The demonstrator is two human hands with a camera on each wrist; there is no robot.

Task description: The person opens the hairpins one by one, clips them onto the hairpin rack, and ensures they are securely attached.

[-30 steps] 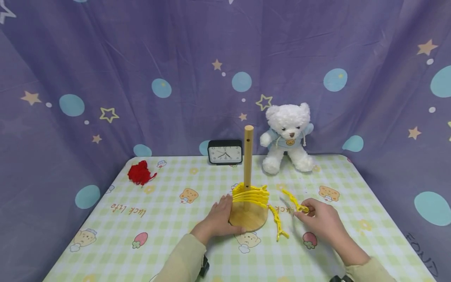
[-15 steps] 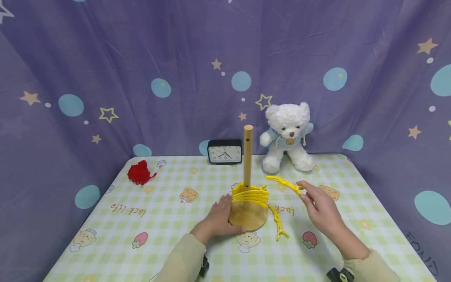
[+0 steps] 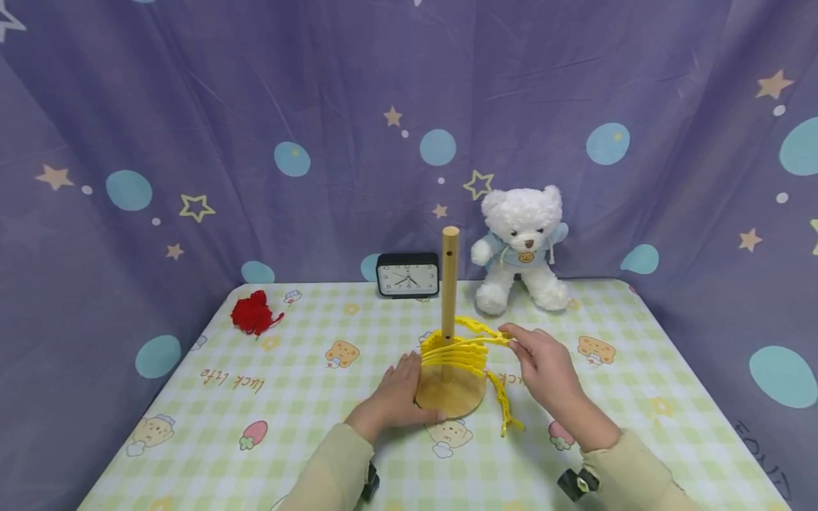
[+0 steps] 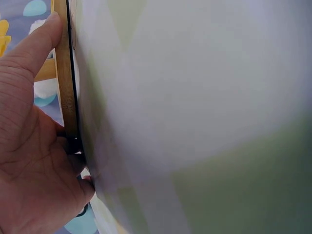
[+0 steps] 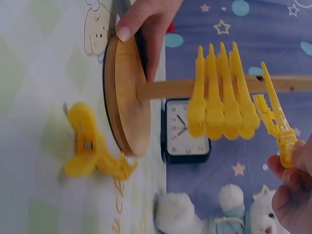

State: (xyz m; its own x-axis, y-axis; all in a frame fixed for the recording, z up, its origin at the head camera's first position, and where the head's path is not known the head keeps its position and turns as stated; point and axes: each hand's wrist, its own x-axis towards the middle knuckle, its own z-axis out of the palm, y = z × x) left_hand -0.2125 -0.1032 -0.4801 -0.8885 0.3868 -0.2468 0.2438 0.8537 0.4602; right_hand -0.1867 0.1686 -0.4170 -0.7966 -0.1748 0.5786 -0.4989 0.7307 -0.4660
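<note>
A wooden stand with a round base stands mid-table, several yellow hair clips stacked side by side low on its post. My left hand grips the left rim of the base, thumb toward the near edge, as the left wrist view also shows. My right hand pinches the handle end of another yellow hair clip, whose jaws are spread. In the head view one arm of it reaches in front of the post, just above the stacked clips, and the other goes toward its back.
A loose yellow hair clip lies on the checked tablecloth right of the base. Behind the stand are a black alarm clock and a white teddy bear. Red yarn lies at the back left.
The right hand has lifted a hair clip off the right side and carried it left to the post, squeezing its jaws apart. The left hand has stayed on the base.
</note>
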